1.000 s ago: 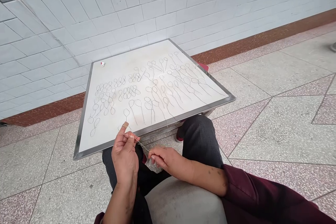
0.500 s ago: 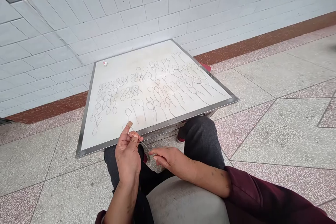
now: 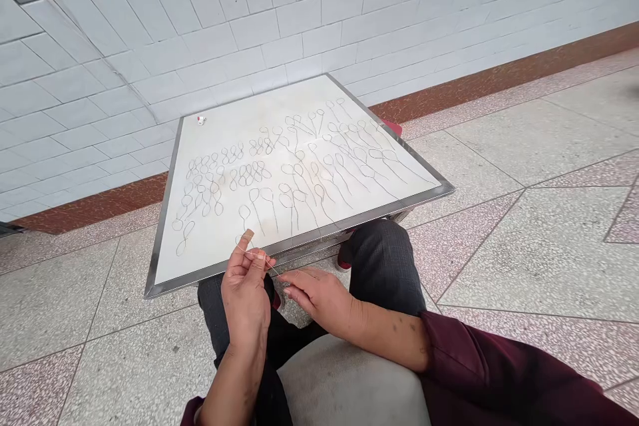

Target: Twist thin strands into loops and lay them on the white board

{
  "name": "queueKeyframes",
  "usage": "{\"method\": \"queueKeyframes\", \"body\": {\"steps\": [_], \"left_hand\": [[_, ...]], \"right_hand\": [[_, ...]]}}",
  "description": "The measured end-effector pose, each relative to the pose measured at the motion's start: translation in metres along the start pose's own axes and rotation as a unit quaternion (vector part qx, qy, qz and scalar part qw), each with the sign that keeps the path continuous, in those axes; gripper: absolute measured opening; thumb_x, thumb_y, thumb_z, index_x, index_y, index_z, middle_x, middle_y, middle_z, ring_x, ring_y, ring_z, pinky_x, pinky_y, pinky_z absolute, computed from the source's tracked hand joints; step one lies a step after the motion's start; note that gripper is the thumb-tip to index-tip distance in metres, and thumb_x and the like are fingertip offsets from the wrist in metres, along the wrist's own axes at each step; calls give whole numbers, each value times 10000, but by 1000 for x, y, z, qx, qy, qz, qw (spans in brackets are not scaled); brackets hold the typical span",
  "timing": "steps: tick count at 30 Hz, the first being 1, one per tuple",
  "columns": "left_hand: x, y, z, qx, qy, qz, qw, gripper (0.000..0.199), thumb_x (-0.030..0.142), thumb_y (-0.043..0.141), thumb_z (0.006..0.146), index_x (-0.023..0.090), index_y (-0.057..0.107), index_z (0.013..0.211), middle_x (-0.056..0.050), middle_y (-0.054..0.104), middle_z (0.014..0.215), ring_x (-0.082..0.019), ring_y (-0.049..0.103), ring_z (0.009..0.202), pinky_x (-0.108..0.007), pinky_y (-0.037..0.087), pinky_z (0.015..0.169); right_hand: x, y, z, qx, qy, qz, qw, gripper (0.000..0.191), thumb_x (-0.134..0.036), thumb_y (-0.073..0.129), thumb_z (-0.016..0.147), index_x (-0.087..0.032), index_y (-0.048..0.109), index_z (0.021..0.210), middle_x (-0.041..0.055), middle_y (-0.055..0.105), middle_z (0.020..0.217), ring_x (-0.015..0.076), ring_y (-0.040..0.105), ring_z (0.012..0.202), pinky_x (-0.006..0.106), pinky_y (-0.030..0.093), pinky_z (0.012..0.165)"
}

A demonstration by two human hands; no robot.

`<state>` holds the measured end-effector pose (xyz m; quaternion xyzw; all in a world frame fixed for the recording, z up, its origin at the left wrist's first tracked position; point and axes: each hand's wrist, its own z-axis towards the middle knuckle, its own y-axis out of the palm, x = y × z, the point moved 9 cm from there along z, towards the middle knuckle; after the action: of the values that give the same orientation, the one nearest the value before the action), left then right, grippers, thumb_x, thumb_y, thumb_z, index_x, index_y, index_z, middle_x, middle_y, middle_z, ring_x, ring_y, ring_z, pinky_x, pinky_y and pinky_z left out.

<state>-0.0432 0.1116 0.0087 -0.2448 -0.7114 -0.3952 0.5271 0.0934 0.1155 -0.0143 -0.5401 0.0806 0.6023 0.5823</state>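
Note:
My left hand [image 3: 249, 286] pinches a thin pale wire [image 3: 272, 267] between thumb and fingers at the near edge of the table. A covering is wrapped round the tip of its raised index finger. My right hand [image 3: 319, 293] is just to the right, its fingertips at the wire's other end, the thumb a little apart from the index finger; whether they grip it is too small to tell. On the white table top [image 3: 224, 259] lie several thin wire pieces, looped ones with long tails [image 3: 244, 213] at the middle and right, and figure-eight ones [image 3: 185, 238] at the left.
The table has a metal rim [image 3: 424, 196]. A small white and red object [image 3: 201, 120] sits at its far left corner. My knees are under the near edge. Behind the table stands a white tiled wall [image 3: 210, 46]; something red [image 3: 392, 127] shows beyond the right edge.
My right hand has moved up and slightly left, closer to my left hand, and its thumb has parted from the index finger. My left hand has shifted slightly right.

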Motion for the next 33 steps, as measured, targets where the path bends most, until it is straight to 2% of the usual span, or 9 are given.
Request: {"method": "queueKeyframes", "body": {"steps": [3,6,10,15,19,25,30,33], "left_hand": [[0,1,0,-2,2,1,1000,538,251,851,708,180,713,1223,51,591,704,-89,569,652,-247,494,734],[0,0,1,-1,6,-1,1000,528,243,855,693,178,723,1200,51,585,696,-87,555,640,-249,492,719],[-1,-2,2,3,10,-3,1000,517,237,852,683,174,729,1181,47,583,702,-90,553,647,-256,490,723],[-4,-3,2,5,13,-13,1000,501,237,854,682,178,737,1165,50,584,698,-83,554,644,-240,482,717],[-4,-8,8,16,8,-28,999,530,257,894,646,181,747,1149,51,583,701,-80,563,651,-227,497,698],[-13,-15,18,24,-53,-64,996,590,243,961,540,174,766,1093,42,598,711,-84,591,675,-214,524,680],[-24,-13,19,17,-73,-75,994,576,248,976,508,164,781,1044,37,587,711,-86,601,694,-222,535,713],[-28,-13,19,16,-75,-79,994,565,252,976,509,172,784,1034,37,581,711,-87,594,695,-222,530,703]], "right_hand": [[-6,-2,-2,1,-24,-54,998,278,-234,439,1034,-174,628,1228,91,757,1082,217,708,908,340,577,799],[-9,1,-2,-30,-23,-108,993,293,-210,393,1030,-165,623,1206,90,745,986,216,692,821,334,569,728],[-11,5,-1,-63,-13,-128,990,284,-140,388,994,-144,630,1143,77,715,895,210,669,769,315,540,687],[-10,6,1,-79,12,-79,994,263,-149,401,1007,-150,626,1144,61,706,869,200,663,769,300,521,699],[-1,7,-1,-76,55,-37,995,240,-197,426,1038,-189,615,1186,8,695,801,172,645,712,274,496,680],[11,7,-5,-42,62,-18,997,134,-202,513,1010,-202,637,957,24,694,860,188,637,804,290,484,742],[16,10,-3,-46,97,56,993,37,-186,620,940,-208,649,934,8,693,853,167,630,780,265,472,716],[19,13,-1,-46,122,81,988,77,-138,632,903,-202,641,862,0,678,814,154,615,749,255,463,697]]}}
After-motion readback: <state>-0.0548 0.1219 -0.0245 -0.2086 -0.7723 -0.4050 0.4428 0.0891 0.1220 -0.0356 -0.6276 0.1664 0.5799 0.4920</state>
